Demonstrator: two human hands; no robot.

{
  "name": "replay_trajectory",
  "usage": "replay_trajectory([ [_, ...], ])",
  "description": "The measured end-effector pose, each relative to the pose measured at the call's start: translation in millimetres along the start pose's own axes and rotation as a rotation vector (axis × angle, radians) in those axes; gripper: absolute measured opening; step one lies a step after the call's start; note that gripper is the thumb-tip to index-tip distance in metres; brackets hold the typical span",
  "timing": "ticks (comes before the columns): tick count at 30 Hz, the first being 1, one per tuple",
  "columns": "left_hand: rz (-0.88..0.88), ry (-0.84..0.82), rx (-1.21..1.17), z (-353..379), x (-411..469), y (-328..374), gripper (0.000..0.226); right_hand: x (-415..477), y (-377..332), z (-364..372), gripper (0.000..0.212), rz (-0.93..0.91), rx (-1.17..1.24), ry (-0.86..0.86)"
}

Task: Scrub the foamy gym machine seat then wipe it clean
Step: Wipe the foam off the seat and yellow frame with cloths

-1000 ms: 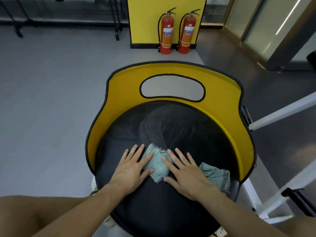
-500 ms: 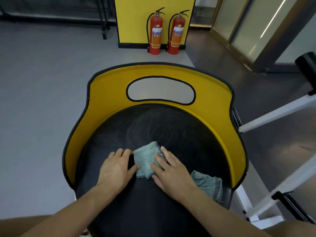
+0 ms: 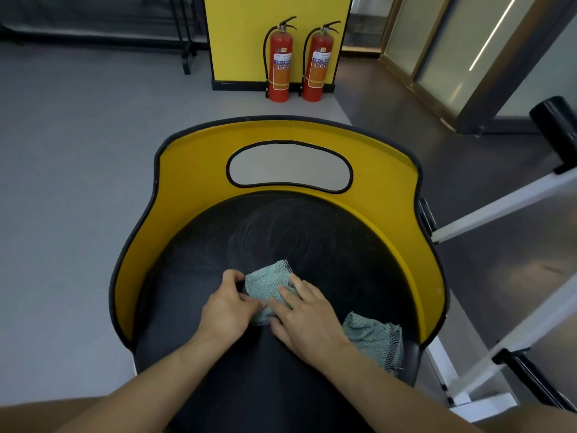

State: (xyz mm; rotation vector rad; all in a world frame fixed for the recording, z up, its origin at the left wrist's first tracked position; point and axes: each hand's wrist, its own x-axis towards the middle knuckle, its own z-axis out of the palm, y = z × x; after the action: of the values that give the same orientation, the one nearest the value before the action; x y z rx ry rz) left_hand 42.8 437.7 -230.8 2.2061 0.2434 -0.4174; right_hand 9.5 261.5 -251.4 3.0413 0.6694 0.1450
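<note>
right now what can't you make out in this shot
Head view only:
- Whether the two green cloth parts join: right hand covers the gap.
- Left hand grip: its curled fingers hide their tips.
- Extinguisher labels: too small.
- Seat front: cut off by the bottom edge.

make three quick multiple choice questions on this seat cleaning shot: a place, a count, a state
1. Where is the green cloth? A in a bucket; B on the black seat pad; C on a shelf.
2. How many fire extinguishers stand by the yellow panel? A two; B one; C three.
3. The right hand is: A an empty fist; B raised off the seat; C flat on the cloth.
Answers: 1 B, it lies on the pad. 2 A, two red cylinders stand side by side. 3 C, its fingers lie straight over the cloth.
</note>
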Motion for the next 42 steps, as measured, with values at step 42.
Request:
replay_trajectory([
  [42, 0.49, -0.111, 0.946, 22.3, 38.7, 1.1, 0.062, -0.1, 61.1, -10.1, 0.078, 0.22, 0.134, -0.526],
])
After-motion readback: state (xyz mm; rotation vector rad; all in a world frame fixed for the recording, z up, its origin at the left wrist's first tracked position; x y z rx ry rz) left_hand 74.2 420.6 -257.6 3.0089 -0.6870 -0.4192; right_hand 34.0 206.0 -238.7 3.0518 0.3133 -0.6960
